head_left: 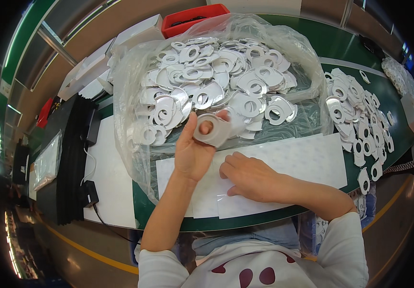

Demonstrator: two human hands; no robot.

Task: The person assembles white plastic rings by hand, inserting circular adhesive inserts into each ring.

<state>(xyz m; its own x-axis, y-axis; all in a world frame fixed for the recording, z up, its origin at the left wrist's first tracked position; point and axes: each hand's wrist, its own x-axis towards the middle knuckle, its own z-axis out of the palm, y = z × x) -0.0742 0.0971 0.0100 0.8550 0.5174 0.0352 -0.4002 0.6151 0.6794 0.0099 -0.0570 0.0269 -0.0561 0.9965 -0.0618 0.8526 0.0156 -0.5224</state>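
My left hand (193, 152) pinches a white ring-shaped disc (210, 129) at the frame's centre. My right hand (250, 178), fingers together, presses flat on the white sheet (308, 161) just below.

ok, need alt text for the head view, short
A person's left hand holds up a white ring-shaped disc while the right hand presses flat on a white sheet lying on a green table. Behind the hands, a clear plastic bag holds a heap of similar discs, with more laid in rows to the right.
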